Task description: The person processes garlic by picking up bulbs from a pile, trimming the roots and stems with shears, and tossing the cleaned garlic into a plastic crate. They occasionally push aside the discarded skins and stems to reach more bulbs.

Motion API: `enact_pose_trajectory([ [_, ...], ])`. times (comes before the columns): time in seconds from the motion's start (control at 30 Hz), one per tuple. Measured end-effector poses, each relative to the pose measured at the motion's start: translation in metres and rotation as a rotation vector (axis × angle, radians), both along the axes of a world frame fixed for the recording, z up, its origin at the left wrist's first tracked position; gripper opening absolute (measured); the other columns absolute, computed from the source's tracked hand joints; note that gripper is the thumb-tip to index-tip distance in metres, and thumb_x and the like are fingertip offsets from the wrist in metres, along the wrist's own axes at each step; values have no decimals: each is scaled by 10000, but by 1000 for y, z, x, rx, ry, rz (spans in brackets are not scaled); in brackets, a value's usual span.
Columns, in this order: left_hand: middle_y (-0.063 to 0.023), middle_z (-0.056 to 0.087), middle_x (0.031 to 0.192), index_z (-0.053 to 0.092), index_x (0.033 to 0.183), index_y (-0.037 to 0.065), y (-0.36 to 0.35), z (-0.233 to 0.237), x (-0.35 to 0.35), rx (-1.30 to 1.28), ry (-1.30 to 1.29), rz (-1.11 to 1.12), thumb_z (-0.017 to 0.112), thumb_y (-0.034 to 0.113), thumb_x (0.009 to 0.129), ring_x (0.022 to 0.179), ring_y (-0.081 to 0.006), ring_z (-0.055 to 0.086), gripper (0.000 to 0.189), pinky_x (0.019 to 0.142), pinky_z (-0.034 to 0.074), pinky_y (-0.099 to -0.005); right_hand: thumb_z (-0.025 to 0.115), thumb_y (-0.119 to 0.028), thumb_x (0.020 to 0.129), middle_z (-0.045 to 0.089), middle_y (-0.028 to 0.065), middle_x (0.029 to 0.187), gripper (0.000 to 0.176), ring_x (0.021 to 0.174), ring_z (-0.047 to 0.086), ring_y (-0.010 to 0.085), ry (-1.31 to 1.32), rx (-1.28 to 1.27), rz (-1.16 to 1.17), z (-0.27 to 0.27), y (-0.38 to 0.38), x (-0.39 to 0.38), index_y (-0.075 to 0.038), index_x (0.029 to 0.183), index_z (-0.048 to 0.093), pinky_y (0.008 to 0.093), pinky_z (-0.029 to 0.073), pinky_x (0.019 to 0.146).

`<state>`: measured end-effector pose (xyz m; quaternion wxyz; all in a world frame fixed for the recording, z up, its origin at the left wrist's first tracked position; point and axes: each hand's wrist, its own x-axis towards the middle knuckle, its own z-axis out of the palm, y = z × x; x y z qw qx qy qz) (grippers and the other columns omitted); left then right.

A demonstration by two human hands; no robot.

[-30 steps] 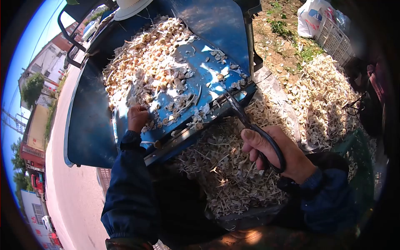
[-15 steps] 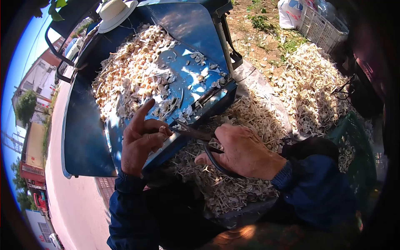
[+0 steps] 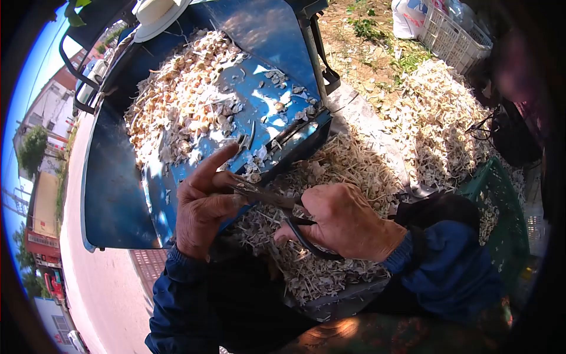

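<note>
In the head view my right hand (image 3: 348,221) is wrapped round the handles of a pair of dark metal scissors (image 3: 272,198). The blades point left and reach the fingertips of my left hand (image 3: 203,212). That hand has its index finger stretched out, while its thumb and other fingers pinch together; whatever lies between them is hidden by the fingers and blades. Just beyond my hands is a blue metal cart bed (image 3: 118,200), holding a heap of pale garlic-like cloves or heads (image 3: 186,97). Loose bits lie along its near edge.
Dry stem trimmings (image 3: 336,171) cover the ground below my hands, with another pile (image 3: 439,112) at right. A green basket (image 3: 501,206) stands beside my right arm. Farther off are a white crate (image 3: 454,35) and a white bag (image 3: 408,17). A pale hat (image 3: 156,19) rests on the cart.
The scissor blades have moved left, up against my left fingertips. A small pale piece visible at my left thumb earlier is now hidden. The view has shifted slightly.
</note>
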<state>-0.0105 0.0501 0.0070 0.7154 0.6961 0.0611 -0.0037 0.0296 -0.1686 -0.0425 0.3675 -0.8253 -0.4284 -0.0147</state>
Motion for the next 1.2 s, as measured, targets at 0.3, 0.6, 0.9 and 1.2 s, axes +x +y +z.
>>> enact_pose_trajectory([
  [0.3, -44, 528, 685, 510, 1165, -96, 78, -50, 33, -189, 128, 276, 531, 7, 750, 446, -47, 342, 428, 403, 230, -183, 465, -662, 858, 534, 28, 586, 691, 454, 529, 89, 1379, 461, -189, 19, -7, 5, 13, 798, 604, 222, 426, 418],
  [0.6, -163, 667, 751, 689, 845, -36, 131, -92, 177, 960, -213, 195, 562, 77, 749, 668, -230, 642, 196, 579, 489, -325, 590, -625, 814, 505, 19, 547, 659, 427, 511, 82, 1312, 447, -223, 26, -19, 18, 25, 706, 571, 203, 414, 402],
  [0.9, -239, 618, 721, 693, 758, 25, 150, -129, 182, 1561, -304, -39, 541, 104, 756, 717, -395, 622, 171, 682, 490, -470, 603, -625, 804, 513, 11, 556, 645, 435, 509, 65, 1261, 421, -183, 35, -34, 21, 7, 679, 576, 187, 401, 404],
  [1.2, -48, 583, 767, 582, 973, -31, 91, -60, 93, -83, 133, 240, 576, 89, 881, 578, -92, 513, 151, 444, 374, -189, 638, -579, 798, 483, 158, 501, 659, 491, 570, 271, 602, 219, -196, 7, -13, 15, 34, 589, 515, 399, 461, 510],
])
